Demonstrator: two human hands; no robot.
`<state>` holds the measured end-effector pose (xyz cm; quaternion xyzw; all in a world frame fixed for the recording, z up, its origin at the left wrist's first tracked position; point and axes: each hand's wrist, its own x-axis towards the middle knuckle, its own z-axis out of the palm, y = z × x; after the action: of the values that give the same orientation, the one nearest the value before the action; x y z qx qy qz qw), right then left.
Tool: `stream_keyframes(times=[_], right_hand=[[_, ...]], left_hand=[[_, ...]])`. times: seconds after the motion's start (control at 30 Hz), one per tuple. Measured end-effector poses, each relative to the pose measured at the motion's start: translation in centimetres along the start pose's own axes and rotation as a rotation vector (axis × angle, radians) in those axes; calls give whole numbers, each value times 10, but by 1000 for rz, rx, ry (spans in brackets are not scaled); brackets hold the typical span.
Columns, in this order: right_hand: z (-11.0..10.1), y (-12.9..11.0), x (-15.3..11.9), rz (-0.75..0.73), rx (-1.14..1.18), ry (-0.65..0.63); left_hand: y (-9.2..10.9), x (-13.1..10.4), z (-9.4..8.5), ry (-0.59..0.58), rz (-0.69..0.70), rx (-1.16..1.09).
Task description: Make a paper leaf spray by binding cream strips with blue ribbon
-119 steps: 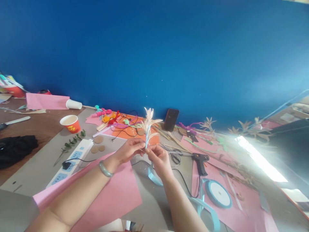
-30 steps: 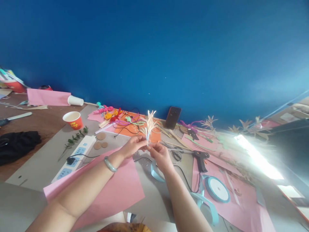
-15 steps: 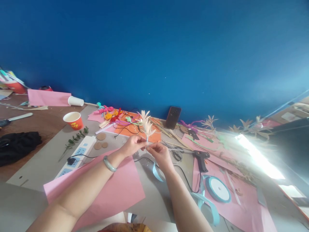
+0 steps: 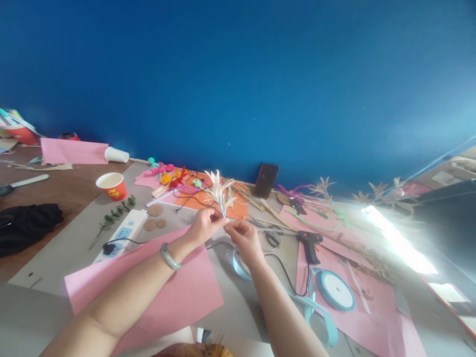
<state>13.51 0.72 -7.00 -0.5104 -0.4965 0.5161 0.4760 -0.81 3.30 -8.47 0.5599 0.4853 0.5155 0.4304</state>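
Note:
My left hand [image 4: 205,224], with a bracelet at its wrist, pinches the base of a pale dried flower [image 4: 220,191] that stands upright above my fingers. Light blue ribbon shows around its stem. Just right of it, my right hand [image 4: 243,238] is closed, fingertips pressed together at the stem's lower end beside my left fingers. Light blue ribbon [image 4: 241,267] hangs in a loop below my right hand. What exactly the right fingertips grip is too small to make out. The ribbon spool [image 4: 335,291] lies on pink paper at the right.
A glue gun [image 4: 310,245] lies right of my hands, its cord curving toward them. A phone [image 4: 266,181] leans on the blue wall. At left are a paper cup [image 4: 112,186], a power strip [image 4: 128,229] and a green sprig [image 4: 113,216]. Pink paper [image 4: 186,292] lies under my left forearm.
The flower has turned and its petals look more spread, with more blue showing on the stem. The hanging ribbon has shifted slightly left. Both hands remain close together.

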Motion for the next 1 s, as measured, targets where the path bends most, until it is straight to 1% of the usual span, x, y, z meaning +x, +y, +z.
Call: stream_keyframes(times=[0.07, 0.13, 0.2, 0.33, 0.4, 0.5, 0.63, 0.73, 0.87, 1.0], right_hand=[[-1, 2, 1, 12, 21, -15], [-2, 3, 2, 27, 51, -34], [-4, 5, 3, 46, 100, -63], [-7, 7, 7, 95, 222, -167], [-8, 8, 8, 118, 268, -210], [-7, 10, 8, 127, 275, -186], [-5, 12, 7, 85, 153, -77], [-4, 12, 7, 65, 70, -24], [-5, 9, 6, 72, 49, -29], [-8, 5, 7, 71, 30, -65]], left_hand=[[1, -1, 2, 5, -24, -25], [2, -1, 2, -32, -79, -90], [3, -1, 2, -117, -152, -219], [8, 0, -4, -363, -302, -492], [9, 1, -6, -412, -335, -534], [8, 1, -7, -372, -330, -518], [4, 3, -6, -308, -276, -398], [1, 4, -7, -318, -239, -296], [-1, 6, -10, -316, -193, -203], [1, 7, -13, -331, -200, -217]])
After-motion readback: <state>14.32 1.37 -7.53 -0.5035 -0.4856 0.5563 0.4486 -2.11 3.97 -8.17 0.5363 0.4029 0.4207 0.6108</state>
